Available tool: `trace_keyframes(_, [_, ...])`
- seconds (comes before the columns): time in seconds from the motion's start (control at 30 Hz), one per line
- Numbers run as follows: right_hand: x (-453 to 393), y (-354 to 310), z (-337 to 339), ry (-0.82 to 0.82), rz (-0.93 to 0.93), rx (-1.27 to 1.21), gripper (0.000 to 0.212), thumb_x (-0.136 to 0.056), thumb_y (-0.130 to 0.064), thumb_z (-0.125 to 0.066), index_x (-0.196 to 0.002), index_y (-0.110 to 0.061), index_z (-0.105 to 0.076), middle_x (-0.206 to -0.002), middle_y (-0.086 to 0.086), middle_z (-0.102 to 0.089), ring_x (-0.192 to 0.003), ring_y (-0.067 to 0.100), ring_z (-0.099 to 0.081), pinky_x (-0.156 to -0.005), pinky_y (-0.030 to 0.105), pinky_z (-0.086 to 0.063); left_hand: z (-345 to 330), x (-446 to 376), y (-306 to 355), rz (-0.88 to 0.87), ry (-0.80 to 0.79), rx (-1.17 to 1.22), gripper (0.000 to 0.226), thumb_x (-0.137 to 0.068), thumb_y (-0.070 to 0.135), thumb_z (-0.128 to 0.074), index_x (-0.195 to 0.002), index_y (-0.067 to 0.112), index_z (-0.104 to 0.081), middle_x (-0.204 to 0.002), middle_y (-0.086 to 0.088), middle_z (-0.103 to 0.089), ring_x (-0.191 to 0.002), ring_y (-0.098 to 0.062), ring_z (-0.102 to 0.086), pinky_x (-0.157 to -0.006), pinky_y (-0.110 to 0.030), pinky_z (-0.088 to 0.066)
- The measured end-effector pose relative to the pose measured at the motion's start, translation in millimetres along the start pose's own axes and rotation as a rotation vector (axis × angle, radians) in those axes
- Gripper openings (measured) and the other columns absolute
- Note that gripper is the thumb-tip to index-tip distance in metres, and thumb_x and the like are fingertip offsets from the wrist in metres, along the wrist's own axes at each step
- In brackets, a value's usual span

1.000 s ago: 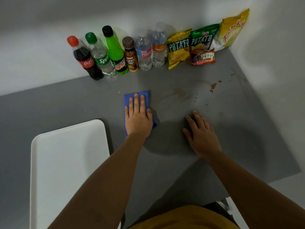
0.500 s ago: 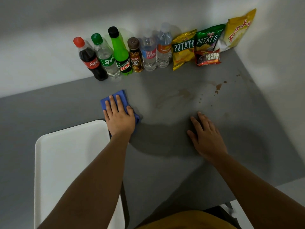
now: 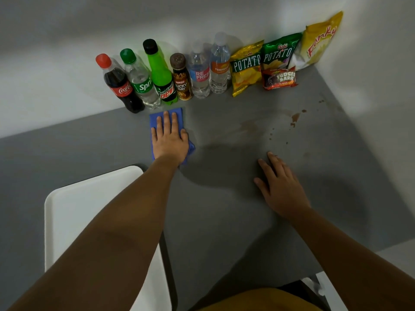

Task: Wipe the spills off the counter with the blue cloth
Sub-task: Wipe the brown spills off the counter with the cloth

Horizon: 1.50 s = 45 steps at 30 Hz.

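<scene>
The blue cloth (image 3: 155, 118) lies flat on the grey counter (image 3: 67, 158), just in front of the row of bottles. My left hand (image 3: 169, 142) presses down on it with the fingers stretched out, and covers most of it. To the right, a faint brown smear (image 3: 246, 127), small drops (image 3: 271, 136) and a darker brown spill (image 3: 295, 117) mark the counter. The cloth does not touch them. My right hand (image 3: 280, 187) rests flat on the counter with its fingers spread, nearer to me than the spills, and holds nothing.
Several bottles stand along the back wall, from Coca-Cola (image 3: 121, 86) to a water bottle (image 3: 219, 68). Snack bags (image 3: 247, 66) lean in the back right corner. A white tray (image 3: 74, 221) sits at the near left. The counter's right edge (image 3: 381, 248) is close.
My left hand slid the blue cloth left, then pushed it away from me to just in front of the bottles. My right hand stayed flat in place.
</scene>
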State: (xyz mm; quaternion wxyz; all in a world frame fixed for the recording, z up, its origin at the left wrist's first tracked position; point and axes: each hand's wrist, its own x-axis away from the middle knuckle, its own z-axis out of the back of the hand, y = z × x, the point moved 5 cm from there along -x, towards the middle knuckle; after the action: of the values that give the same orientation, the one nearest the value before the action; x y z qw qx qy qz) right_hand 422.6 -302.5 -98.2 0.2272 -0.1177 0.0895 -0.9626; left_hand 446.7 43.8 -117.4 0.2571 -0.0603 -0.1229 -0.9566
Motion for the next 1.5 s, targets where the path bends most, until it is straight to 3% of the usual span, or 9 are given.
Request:
trace_keyframes(0.2, [1.0, -4.5, -0.2, -0.004, -0.027, -0.027, 0.065, -0.103, -0.056, -0.033, -0.158, -0.020, -0.031, -0.169, 0.008, -0.016, -0.155, 0.030, -0.016, -0.125, 0.047, -0.021, -12.6, 43.3, 18.7, -0.129, 0.022, 0.009, 0.062, -0.106, 0.045, -0.017, -0.162, 0.027, 0.003, -0.171, 0.002, 0.005, -0.157, -0.019, 0.007, -0.128, -0.043, 0.003])
trace_keyframes(0.4, [2.0, -5.1, 2.4, 0.009, -0.009, -0.028, 0.063, -0.103, -0.052, -0.037, -0.157, -0.018, -0.034, -0.168, 0.010, -0.020, -0.154, 0.032, -0.019, -0.124, 0.048, -0.024, -6.3, 55.3, -12.1, 0.092, 0.067, 0.050, 0.064, -0.106, 0.049, -0.019, -0.162, 0.027, 0.003, -0.171, 0.000, 0.006, -0.157, -0.022, 0.007, -0.127, -0.042, 0.004])
trace_keyframes(0.53, [1.6, -3.1, 2.7, 0.025, 0.015, -0.008, 0.063, -0.103, -0.052, -0.038, -0.155, -0.016, -0.037, -0.166, 0.012, -0.024, -0.151, 0.035, -0.026, -0.120, 0.051, -0.031, 1.7, 24.2, -8.2, 0.108, 0.046, 0.037, 0.064, -0.105, 0.047, -0.019, -0.162, 0.027, 0.004, -0.170, -0.001, 0.008, -0.157, -0.024, 0.008, -0.127, -0.045, 0.004])
trace_keyframes(0.8, [0.5, 0.0, 1.8, 0.017, 0.027, 0.000, 0.068, -0.101, -0.057, -0.030, -0.154, -0.016, -0.039, -0.165, 0.013, -0.026, -0.149, 0.035, -0.029, -0.119, 0.049, -0.032, -6.7, -4.2, 44.5, -0.054, -0.013, 0.016, 0.064, -0.104, 0.045, -0.016, -0.162, 0.024, 0.003, -0.170, 0.000, 0.010, -0.157, -0.023, 0.011, -0.127, -0.046, 0.004])
trace_keyframes(0.93, [0.9, -0.8, 4.0, 0.010, 0.026, -0.019, 0.069, -0.100, -0.056, -0.031, -0.154, -0.014, -0.040, -0.165, 0.014, -0.026, -0.149, 0.036, -0.029, -0.120, 0.050, -0.032, -20.4, 23.2, 86.9, -0.234, -0.024, 0.023, 0.064, -0.104, 0.046, -0.018, -0.162, 0.025, -0.003, -0.171, 0.002, 0.001, -0.157, -0.021, 0.005, -0.127, -0.045, 0.001])
trace_keyframes(1.07, [1.3, -2.4, 3.9, -0.018, 0.014, -0.035, 0.072, -0.099, -0.060, -0.025, -0.157, -0.017, -0.035, -0.167, 0.012, -0.020, -0.153, 0.034, -0.021, -0.123, 0.050, -0.026, -26.7, 60.6, 81.8, -0.311, 0.002, 0.044, 0.062, -0.104, 0.047, -0.018, -0.162, 0.028, -0.008, -0.171, 0.004, -0.003, -0.157, -0.020, 0.001, -0.128, -0.043, -0.001])
trace_keyframes(1.2, [1.0, -1.3, 3.4, -0.042, -0.004, -0.055, 0.073, -0.099, -0.061, -0.020, -0.159, -0.021, -0.029, -0.170, 0.008, -0.012, -0.155, 0.030, -0.012, -0.125, 0.047, -0.020, -22.0, 72.4, 45.4, -0.207, 0.049, 0.022, 0.062, -0.105, 0.048, -0.022, -0.162, 0.029, -0.007, -0.171, 0.003, -0.005, -0.157, -0.019, 0.001, -0.127, -0.041, -0.001])
trace_keyframes(1.5, [0.8, 2.3, 2.3, 0.015, 0.039, -0.052, 0.068, -0.102, -0.056, -0.028, -0.155, -0.016, -0.040, -0.166, 0.012, -0.025, -0.151, 0.035, -0.028, -0.120, 0.050, -0.031, -6.0, -7.1, 38.4, -0.064, 0.006, 0.011, 0.065, -0.104, 0.046, -0.019, -0.162, 0.026, 0.001, -0.171, 0.001, 0.007, -0.157, -0.022, 0.008, -0.127, -0.045, 0.003])
